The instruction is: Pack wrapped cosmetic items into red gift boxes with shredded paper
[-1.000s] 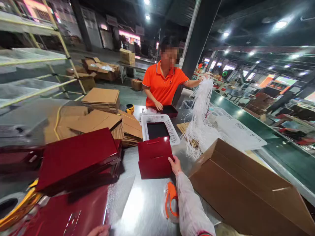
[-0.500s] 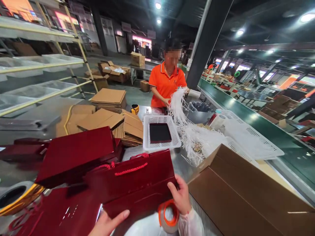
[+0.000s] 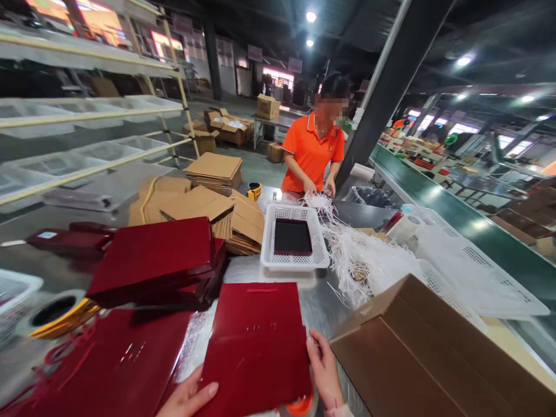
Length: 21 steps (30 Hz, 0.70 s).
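Note:
A glossy dark red paper bag (image 3: 258, 347) lies between my hands at the front of the metal table. My left hand (image 3: 189, 394) grips its lower left edge, thumb on top. My right hand (image 3: 325, 368) holds its right edge. An orange tape roll (image 3: 300, 404) shows partly from under the bag's lower edge. To the left lie more red bags (image 3: 143, 353) with red cords, and behind them a stack of dark red boxes (image 3: 152, 255).
A white basket (image 3: 264, 255) holds a dark tray. Cardboard stacks (image 3: 212, 168) stand behind, white strings (image 3: 351, 260) lie beyond, and a large carton (image 3: 434, 347) is at right. A person in orange (image 3: 310, 150) handles strings across the table.
The red bag has turned from showing its cord handle and folded side to lying with its broad face up. The person opposite has lowered the strings. The view has shifted left.

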Available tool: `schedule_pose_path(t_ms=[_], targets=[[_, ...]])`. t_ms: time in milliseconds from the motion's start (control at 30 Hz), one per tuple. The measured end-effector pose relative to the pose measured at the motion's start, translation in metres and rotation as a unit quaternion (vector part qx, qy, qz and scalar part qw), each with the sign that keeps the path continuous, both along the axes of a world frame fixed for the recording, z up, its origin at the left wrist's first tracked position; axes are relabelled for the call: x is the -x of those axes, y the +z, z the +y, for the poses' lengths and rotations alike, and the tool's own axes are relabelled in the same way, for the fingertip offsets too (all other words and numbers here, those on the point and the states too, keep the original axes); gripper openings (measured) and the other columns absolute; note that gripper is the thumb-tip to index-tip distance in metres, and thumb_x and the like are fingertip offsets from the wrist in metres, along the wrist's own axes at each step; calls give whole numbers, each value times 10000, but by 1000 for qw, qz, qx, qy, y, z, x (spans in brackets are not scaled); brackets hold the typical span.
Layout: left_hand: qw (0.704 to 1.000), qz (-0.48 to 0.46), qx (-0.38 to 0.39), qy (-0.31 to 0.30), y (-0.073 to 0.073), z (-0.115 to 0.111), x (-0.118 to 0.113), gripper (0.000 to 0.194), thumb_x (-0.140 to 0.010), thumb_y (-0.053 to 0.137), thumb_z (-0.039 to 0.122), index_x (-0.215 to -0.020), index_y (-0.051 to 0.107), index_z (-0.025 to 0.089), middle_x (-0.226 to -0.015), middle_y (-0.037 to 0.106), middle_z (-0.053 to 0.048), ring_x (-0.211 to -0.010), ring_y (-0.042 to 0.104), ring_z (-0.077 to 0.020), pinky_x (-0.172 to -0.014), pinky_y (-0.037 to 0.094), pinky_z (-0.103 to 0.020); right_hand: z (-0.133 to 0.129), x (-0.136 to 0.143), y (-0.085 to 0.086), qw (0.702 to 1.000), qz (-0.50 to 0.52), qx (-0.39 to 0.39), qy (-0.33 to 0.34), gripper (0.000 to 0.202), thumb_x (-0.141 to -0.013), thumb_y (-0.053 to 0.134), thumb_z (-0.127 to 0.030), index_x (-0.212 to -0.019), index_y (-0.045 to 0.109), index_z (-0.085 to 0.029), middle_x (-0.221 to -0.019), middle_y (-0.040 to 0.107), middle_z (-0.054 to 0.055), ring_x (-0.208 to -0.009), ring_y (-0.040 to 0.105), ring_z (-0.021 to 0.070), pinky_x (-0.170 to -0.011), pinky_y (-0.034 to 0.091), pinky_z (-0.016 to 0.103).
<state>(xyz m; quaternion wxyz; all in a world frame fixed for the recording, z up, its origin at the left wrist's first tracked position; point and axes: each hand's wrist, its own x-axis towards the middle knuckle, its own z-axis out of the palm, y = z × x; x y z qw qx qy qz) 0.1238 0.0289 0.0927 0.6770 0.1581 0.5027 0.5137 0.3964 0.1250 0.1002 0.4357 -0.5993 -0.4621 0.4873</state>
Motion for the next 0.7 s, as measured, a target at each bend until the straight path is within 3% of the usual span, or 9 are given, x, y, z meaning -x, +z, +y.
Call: schedule_pose_path(t_ms=[100, 233, 367, 467, 567, 633, 700], targets=[[1000, 1, 5, -27, 1, 12, 13, 850, -600, 888, 537, -1346, 597, 254, -1209, 725, -120, -1088, 684, -383, -834, 601, -461, 2, -19, -22, 996, -90, 7, -20, 718, -604, 689, -764, -977, 750, -153, -929, 755, 147, -840, 715, 279, -777, 601, 365], [999, 18, -3, -41, 8, 29, 19, 864, -615, 877, 559, -1364, 567, 261, -1188, 726, -122, -974, 719, -347, -689, 614, -400, 1, -42, -50, 988, -153, -4, 12, 663, -649, 637, -738, -936, 760, -153, -935, 755, 163, -831, 719, 283, -759, 602, 355], [995, 42, -57, -75, 16, 51, 17, 862, -632, 862, 578, -1363, 567, 228, -1149, 730, -134, -828, 722, -288, -593, 591, -338, 2, -65, -83, 976, -209, -26, 49, 606, -688, 635, -689, -961, 757, -162, -1004, 756, 170, -922, 725, 303, -847, 589, 364], [989, 47, -114, -86, 28, 79, 16, 847, -658, 845, 571, -1371, 559, 215, -1145, 723, -136, -771, 708, -250, -570, 578, -322, 4, -80, -110, 962, -265, -29, 68, 600, -671, 655, -668, -1002, 745, -176, -1084, 748, 179, -1044, 702, 346, -952, 549, 416], [980, 41, -170, -94, 49, 117, 11, 830, -688, 823, 558, -1383, 540, 203, -1166, 707, -139, -807, 704, -243, -605, 579, -325, 4, -84, -132, 946, -318, -20, 65, 610, -634, 664, -629, -1037, 721, -175, -1120, 735, 200, -1119, 664, 402, -995, 510, 501], [976, 39, -193, -94, 62, 143, 6, 818, -684, 817, 557, -1358, 546, 182, -1171, 699, -143, -820, 699, -231, -640, 579, -330, 3, -80, -139, 941, -333, -23, 61, 604, -633, 651, -591, -1054, 697, -159, -1144, 720, 223, -1137, 650, 424, -1002, 495, 537], [976, 48, -192, -92, 62, 161, 2, 747, -709, 792, 538, -1311, 561, 161, -1197, 686, -149, -862, 698, -224, -692, 585, -340, 4, -73, -141, 942, -325, -15, 78, 611, -624, 647, -585, -1049, 675, -147, -1156, 708, 241, -1131, 652, 432, -988, 504, 544]])
